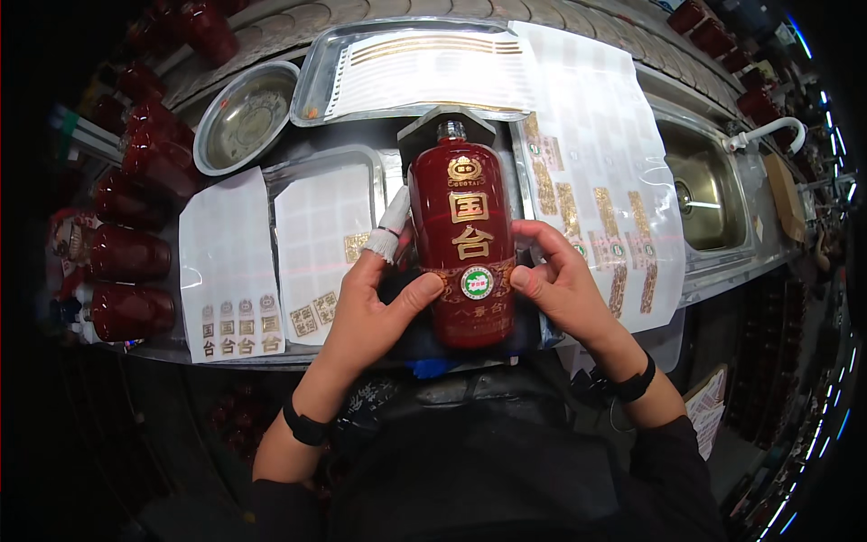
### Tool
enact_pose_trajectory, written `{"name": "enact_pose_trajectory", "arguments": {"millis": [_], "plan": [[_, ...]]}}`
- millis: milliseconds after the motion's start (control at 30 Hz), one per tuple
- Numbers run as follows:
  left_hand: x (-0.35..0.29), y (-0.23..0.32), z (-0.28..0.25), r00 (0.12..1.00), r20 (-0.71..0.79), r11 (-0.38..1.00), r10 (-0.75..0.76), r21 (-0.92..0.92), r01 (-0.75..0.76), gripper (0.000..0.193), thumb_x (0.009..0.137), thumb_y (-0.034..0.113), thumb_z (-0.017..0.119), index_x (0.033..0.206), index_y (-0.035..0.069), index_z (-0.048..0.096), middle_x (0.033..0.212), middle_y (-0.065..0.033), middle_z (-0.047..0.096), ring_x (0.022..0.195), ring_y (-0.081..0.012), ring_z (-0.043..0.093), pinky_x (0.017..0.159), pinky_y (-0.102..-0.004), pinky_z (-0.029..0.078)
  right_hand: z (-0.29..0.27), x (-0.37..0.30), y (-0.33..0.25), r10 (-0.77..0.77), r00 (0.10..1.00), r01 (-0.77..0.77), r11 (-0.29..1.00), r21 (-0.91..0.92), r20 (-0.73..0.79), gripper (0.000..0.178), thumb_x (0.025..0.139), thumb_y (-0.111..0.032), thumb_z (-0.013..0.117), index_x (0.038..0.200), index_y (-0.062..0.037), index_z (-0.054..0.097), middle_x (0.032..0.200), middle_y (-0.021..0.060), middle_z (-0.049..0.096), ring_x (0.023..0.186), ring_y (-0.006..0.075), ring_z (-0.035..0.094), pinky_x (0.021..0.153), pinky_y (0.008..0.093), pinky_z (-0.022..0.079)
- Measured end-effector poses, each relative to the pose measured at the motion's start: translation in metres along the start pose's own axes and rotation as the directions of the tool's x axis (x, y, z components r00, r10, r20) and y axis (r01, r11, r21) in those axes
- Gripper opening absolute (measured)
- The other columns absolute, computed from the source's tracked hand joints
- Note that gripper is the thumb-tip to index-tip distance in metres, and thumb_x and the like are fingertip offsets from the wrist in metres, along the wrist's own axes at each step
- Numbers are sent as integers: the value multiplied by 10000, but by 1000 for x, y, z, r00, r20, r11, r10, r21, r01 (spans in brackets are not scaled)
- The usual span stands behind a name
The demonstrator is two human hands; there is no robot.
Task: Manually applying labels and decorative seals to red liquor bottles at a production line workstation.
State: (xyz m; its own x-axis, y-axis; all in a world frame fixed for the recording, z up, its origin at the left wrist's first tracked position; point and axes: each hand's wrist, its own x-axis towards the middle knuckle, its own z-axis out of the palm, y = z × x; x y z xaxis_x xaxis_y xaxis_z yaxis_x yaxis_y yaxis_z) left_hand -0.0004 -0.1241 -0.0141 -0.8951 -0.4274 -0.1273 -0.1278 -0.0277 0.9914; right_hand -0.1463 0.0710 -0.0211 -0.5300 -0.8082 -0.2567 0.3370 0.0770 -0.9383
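A dark red glossy bottle with gold emblem and characters lies face up in front of me, its neck pointing away. Around its lower part runs a patterned band decal with a round green-and-white badge. My left hand grips the bottle's left side, thumb on the band's left end; a white wrap covers one finger. My right hand holds the opposite side, thumb pressing the band's right end. Under the bottle's neck end shows a dark angular holder. Fingers behind the bottle are partly hidden.
Decal sheets lie on the left, with a large sheet of band decals on the right. Behind are a metal tray with striped strips and a metal bowl. Red bottles line the left; a sink is right.
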Motion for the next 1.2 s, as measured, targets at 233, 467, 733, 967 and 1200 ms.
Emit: {"name": "enact_pose_trajectory", "arguments": {"millis": [233, 467, 733, 967, 1200], "plan": [[0, 7, 4, 1000, 10, 999, 10, 40, -10, 868, 829, 279, 790, 1497, -21, 323, 1435, -181, 484, 1350, -256, 442, 1135, -392, 299, 3, 3, 4, 9, 1000, -9, 1000, 28, -12, 528, 933, -199, 693, 1341, 24, 441, 1202, 118, 593, 791, 51, 638, 668, 180, 513], [-1, 10, 7, 1000, -11, 1000, -21, 21, 21, 872, 824, 292, 795, 1492, -21, 331, 1432, -179, 487, 1349, -255, 444, 1137, -398, 293, 3, 5, 6, -17, 1000, 17, 1000, 3, -21, 533, 932, -222, 697, 1331, 26, 445, 1169, 112, 609, 756, 35, 623, 631, 167, 497], [-1, 5, 6, 1000, -6, 1000, -12, 18, 12, 862, 825, 292, 794, 1487, -22, 340, 1433, -172, 487, 1350, -255, 441, 1141, -397, 287, 3, 5, 7, -1, 1000, 1, 1000, 2, -14, 530, 930, -215, 698, 1328, 26, 444, 1170, 114, 607, 765, 41, 631, 632, 171, 504], [-1, 19, 10, 999, 4, 996, 32, 85, -33, 884, 805, 268, 799, 1483, -45, 326, 1404, -202, 498, 1319, -268, 469, 1108, -389, 334, 2, 5, 2, 6, 1000, -6, 1000, 22, -8, 528, 923, -191, 702, 1325, 30, 441, 1178, 118, 598, 788, 58, 647, 645, 183, 522], [-2, 16, 16, 993, -45, 970, 107, 225, -94, 884, 789, 272, 813, 1449, -80, 343, 1318, -215, 549, 1235, -280, 539, 1055, -384, 395, 4, 5, 1, 45, 999, -45, 999, -18, -13, 549, 904, -197, 724, 1321, 27, 446, 1188, 118, 587, 755, 49, 636, 615, 174, 504]]}}
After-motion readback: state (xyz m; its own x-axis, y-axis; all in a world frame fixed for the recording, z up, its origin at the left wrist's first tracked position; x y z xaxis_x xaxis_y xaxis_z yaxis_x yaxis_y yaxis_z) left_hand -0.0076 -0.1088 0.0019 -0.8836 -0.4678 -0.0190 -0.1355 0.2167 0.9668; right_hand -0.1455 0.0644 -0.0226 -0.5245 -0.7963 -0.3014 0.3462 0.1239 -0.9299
